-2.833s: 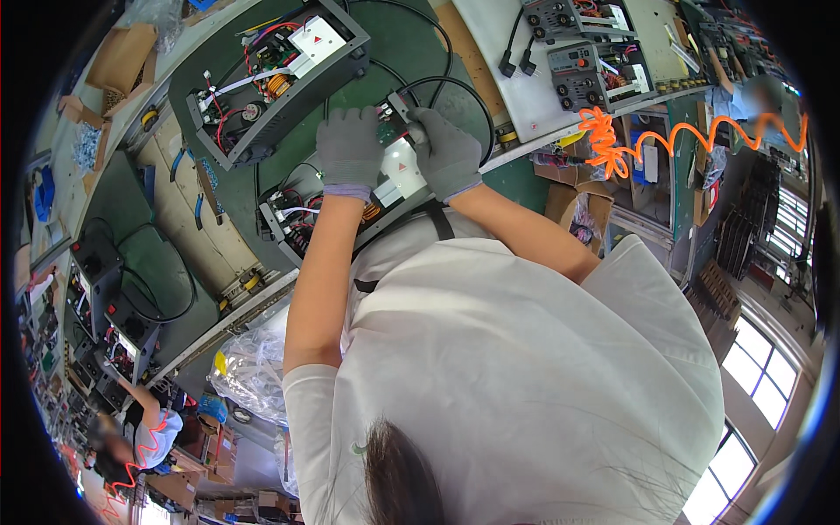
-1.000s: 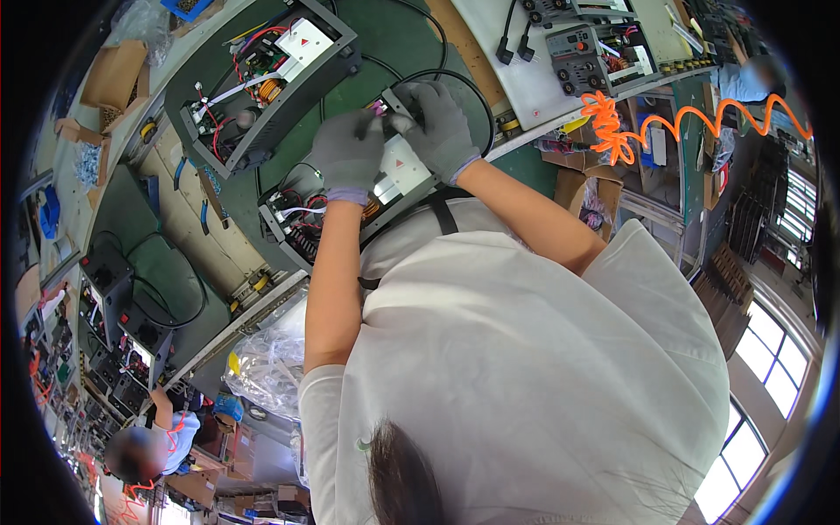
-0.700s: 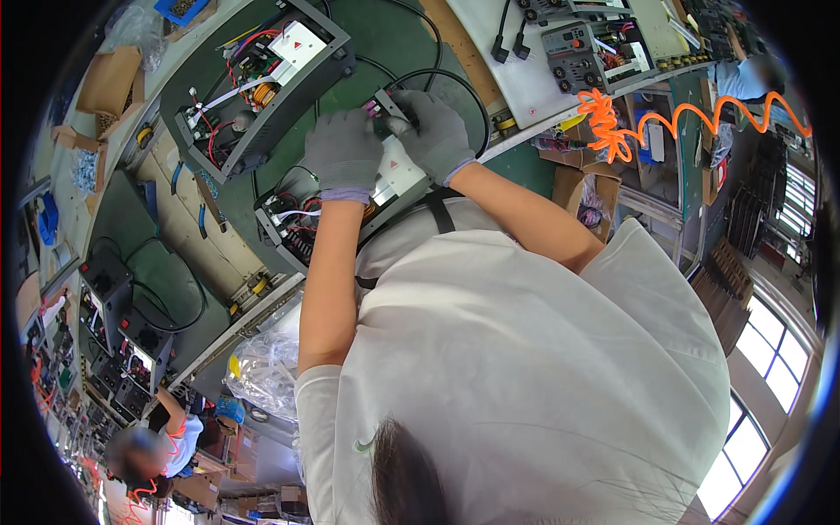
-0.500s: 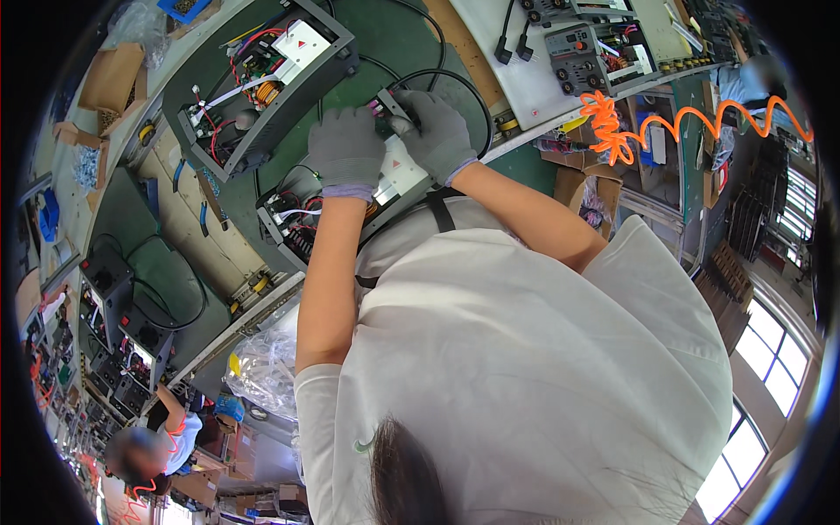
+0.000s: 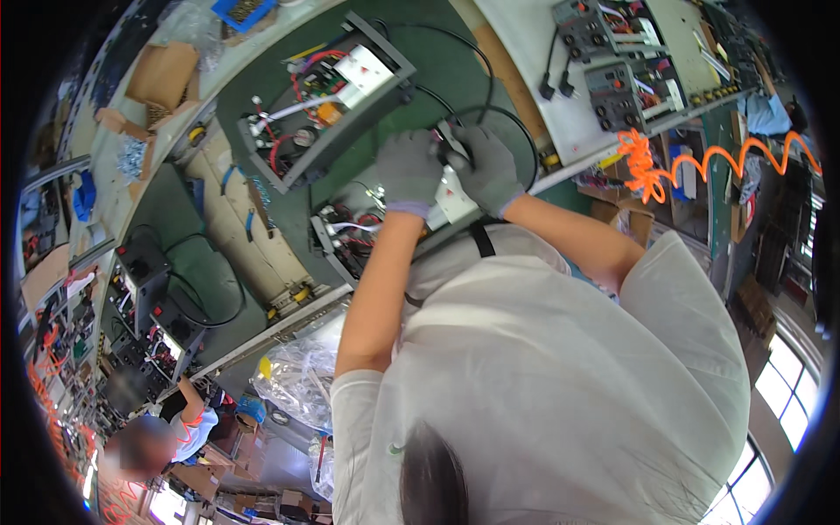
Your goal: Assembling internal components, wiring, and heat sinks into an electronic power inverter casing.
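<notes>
Close to my body on the green bench mat lies an open electronic unit, its white metal plate (image 5: 457,203) and wires (image 5: 348,229) exposed. Both my hands wear grey gloves and meet over its far right end. My left hand (image 5: 409,172) has its fingers curled there, the tips partly hidden. Beside it my right hand (image 5: 488,168) is closed around a dark part (image 5: 452,145) at that end, too blurred to name. A black cable (image 5: 523,129) loops past my right hand. Farther off stands a second open unit (image 5: 328,101) with a grey frame.
More units (image 5: 626,87) and black plugs (image 5: 556,86) sit on the white bench at right. An orange coiled hose (image 5: 643,166) hangs there. Screws fill a cardboard box (image 5: 162,74) at far left. A co-worker's arm (image 5: 190,400) shows at lower left.
The whole view has shifted, so the bench and my hands appear farther right and a little lower. My hands stay at the same end of the unit; the right one has turned slightly.
</notes>
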`<state>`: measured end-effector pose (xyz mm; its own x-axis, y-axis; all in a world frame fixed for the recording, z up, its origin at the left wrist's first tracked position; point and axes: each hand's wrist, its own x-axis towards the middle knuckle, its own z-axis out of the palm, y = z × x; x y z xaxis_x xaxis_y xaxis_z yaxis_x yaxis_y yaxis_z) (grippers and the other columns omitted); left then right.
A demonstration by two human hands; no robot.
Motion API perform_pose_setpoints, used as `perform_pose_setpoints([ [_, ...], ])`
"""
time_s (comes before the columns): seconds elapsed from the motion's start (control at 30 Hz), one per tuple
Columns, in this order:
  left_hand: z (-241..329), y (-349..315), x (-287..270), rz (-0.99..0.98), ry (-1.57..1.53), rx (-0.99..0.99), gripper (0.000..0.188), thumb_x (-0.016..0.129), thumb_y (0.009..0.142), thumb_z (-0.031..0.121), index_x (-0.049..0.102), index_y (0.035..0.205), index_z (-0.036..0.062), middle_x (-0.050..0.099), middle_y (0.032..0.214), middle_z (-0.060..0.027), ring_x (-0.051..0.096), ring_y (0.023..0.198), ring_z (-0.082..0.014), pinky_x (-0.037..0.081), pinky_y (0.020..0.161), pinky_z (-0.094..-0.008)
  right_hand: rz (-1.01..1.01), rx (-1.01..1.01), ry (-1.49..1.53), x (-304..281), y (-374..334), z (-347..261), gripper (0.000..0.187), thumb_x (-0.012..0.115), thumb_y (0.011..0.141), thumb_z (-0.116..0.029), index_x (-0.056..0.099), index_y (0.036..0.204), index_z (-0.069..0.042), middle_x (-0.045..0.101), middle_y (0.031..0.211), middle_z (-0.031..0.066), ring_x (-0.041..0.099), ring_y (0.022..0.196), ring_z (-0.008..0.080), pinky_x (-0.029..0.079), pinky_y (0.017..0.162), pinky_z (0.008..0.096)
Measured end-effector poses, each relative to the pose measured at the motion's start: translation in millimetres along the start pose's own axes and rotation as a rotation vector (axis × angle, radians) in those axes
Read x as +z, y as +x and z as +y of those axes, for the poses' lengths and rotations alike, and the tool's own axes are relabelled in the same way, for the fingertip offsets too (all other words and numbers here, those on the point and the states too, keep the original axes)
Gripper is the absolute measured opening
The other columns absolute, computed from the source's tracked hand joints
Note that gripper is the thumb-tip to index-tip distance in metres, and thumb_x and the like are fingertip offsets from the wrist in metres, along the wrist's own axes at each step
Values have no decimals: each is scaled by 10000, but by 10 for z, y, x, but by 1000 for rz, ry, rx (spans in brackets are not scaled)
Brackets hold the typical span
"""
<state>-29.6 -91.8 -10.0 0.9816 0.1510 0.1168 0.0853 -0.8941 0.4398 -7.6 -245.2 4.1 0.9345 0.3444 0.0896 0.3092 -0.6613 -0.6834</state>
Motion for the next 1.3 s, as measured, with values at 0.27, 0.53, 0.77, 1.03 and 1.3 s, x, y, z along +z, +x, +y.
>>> perform_pose_setpoints([
  [0.27, -493, -10, -752, 360, -66, -292, 265, 636, 820, 137, 679, 1077, 86, 680, 995, -140, 643, 961, -349, 511, 832, -442, -12, -227, -79, -156, 535, -276, 312, 677, 865, -198, 611, 1159, -120, 626, 1114, 139, 614, 1005, 391, 511, 830, 477],
  [0.53, -1391, 517, -1079, 329, 221, -672, 505, 748, 721, 311, 676, 1208, 200, 519, 1409, -99, 329, 1388, -395, 286, 1119, -516, -286, -773, -429, 942, 2032, -1086, 445, 692, 819, -178, 623, 1258, -198, 592, 1313, 74, 457, 1324, 326, 324, 1147, 495],
  [0.77, -1888, 863, -1022, -93, 323, -472, 420, 707, 731, 270, 705, 1142, 189, 640, 1259, -85, 453, 1333, -288, 261, 1115, -528, -859, -1074, -861, 1195, 2526, -1595, 325, 644, 879, -278, 670, 1202, -255, 688, 1156, -17, 530, 1267, 215, 195, 1208, 525],
  [1.03, -2125, 622, -950, 375, -750, -613, 273, 551, 992, 248, 683, 1100, 35, 689, 1009, -128, 635, 812, -166, 494, 654, -307, -118, -818, -518, 1131, 2965, -1422, 255, 608, 919, -416, 702, 1012, -199, 690, 942, 30, 644, 999, 219, 383, 1071, 474],
  [1.3, -1958, 590, -1008, 648, -1191, -755, 385, 497, 1043, 319, 581, 1273, 21, 671, 906, -50, 589, 728, -97, 482, 584, -248, -601, -373, -363, 985, 2644, -1458, 364, 557, 956, -424, 707, 1010, -96, 710, 1026, 137, 698, 920, 317, 545, 795, 460],
])
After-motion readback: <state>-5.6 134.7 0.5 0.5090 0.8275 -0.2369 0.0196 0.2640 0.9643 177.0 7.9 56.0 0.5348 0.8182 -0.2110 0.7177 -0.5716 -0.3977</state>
